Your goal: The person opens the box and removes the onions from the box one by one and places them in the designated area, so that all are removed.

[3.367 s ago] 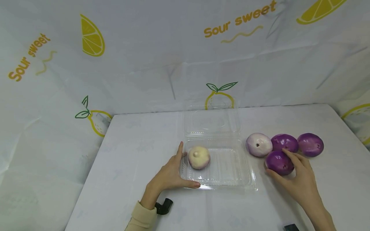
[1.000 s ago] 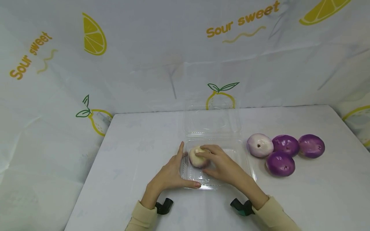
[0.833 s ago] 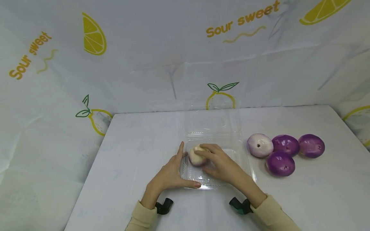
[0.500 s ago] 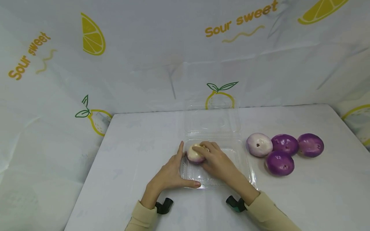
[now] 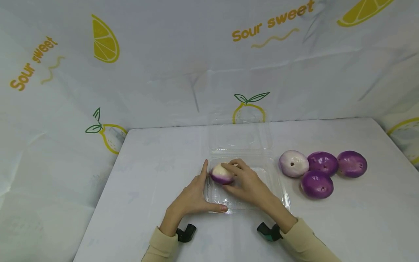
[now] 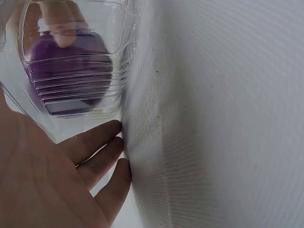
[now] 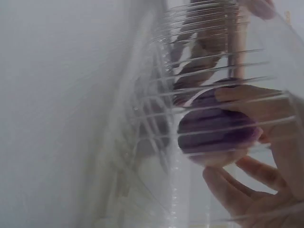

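Observation:
A clear plastic clamshell box [image 5: 262, 198] lies with its lid [image 5: 240, 136] raised behind it. Inside, by the left wall, sits a glossy onion [image 5: 218, 176], cream on top and purple below. My right hand [image 5: 250, 185] pinches this onion between thumb and fingers; the right wrist view catches the onion [image 7: 216, 130] blurred through the ribbed wall. My left hand [image 5: 190, 198] rests along the box's front left corner, thumb at the front edge and fingers straight beside the left wall. In the left wrist view, those fingers [image 6: 107, 135] are extended under the box.
Right of the box, several more onions lie clustered on the white table: a pale onion [image 5: 294, 163], a purple onion [image 5: 322, 163], a nearer purple onion [image 5: 316, 185] and a far-right onion [image 5: 352, 164]. A lemon-print cloth [image 5: 163, 54] hangs behind the table.
My right hand has gone from the onions on the right to the one in the box. That onion has turned, showing purple in front, and shifted slightly left. My left hand stays put.

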The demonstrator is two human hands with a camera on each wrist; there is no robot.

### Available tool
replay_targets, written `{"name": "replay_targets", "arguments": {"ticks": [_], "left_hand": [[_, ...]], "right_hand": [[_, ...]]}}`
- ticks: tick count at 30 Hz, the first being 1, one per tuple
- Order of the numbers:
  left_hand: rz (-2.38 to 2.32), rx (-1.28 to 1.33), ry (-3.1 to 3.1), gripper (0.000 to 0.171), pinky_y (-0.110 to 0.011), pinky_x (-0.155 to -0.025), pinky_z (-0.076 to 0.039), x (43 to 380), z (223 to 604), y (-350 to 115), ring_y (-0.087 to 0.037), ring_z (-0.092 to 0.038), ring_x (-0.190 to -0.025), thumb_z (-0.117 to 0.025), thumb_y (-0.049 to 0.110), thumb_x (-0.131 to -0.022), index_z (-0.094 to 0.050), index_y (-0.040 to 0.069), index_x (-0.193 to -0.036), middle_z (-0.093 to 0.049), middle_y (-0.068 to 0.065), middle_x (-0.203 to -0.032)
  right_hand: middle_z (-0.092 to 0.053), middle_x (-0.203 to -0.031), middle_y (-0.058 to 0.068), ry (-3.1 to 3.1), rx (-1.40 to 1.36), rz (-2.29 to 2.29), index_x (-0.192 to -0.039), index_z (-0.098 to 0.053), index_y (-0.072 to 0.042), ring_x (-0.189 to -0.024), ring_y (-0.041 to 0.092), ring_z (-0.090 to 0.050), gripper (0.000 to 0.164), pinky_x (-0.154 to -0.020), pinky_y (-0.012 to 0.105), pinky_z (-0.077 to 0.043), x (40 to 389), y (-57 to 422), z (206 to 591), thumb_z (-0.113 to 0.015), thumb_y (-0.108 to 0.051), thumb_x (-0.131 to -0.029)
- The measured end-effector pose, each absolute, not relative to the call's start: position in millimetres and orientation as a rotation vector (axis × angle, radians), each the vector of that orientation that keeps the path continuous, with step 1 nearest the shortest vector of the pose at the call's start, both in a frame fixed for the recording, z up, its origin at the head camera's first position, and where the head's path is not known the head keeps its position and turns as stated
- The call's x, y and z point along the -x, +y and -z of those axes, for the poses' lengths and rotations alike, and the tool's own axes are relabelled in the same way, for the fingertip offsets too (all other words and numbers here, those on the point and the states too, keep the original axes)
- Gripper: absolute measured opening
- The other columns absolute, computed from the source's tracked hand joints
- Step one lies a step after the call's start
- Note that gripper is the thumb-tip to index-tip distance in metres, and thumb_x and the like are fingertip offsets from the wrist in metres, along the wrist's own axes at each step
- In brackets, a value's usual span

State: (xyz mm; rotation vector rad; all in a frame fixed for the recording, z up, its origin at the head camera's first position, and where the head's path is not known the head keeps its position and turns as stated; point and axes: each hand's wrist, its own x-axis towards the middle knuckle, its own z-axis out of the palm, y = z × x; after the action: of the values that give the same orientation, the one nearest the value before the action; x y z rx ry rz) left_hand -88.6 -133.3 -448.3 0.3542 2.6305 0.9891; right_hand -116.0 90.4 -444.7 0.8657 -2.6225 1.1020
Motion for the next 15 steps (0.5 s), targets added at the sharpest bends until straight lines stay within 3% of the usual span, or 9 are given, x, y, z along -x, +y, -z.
{"name": "replay_targets", "arguments": {"ticks": [7, 15], "left_hand": [[-0.993, -0.354, 2.631, 0.148, -0.064, -0.113, -0.042, 90.3, 450.0, -133.4, -0.041, -0.038, -0.150, -0.088, 0.068, -0.062, 0.010, 0.028, -0.165, -0.031, -0.020, -0.167], [-1.009, -0.348, 2.622, 0.148, -0.063, -0.114, -0.041, 89.9, 450.9, -133.7, -0.037, -0.041, -0.150, -0.089, 0.068, -0.062, 0.010, 0.029, -0.165, -0.042, -0.012, -0.162]], "right_hand": [[-0.060, -0.115, 0.010, -2.578, -0.878, -1.421, -0.133, -0.064, -0.001, -0.101, 0.021, -0.067, 0.060, -0.087, 0.030, -0.062, 113.4, 98.5, 437.6, -0.087, -0.007, -0.079], [-0.066, -0.112, 0.005, -2.573, -0.793, -1.533, -0.131, -0.067, -0.008, -0.098, 0.020, -0.069, 0.056, -0.084, 0.025, -0.062, 109.3, 114.2, 428.8, -0.087, -0.010, -0.080]]}}
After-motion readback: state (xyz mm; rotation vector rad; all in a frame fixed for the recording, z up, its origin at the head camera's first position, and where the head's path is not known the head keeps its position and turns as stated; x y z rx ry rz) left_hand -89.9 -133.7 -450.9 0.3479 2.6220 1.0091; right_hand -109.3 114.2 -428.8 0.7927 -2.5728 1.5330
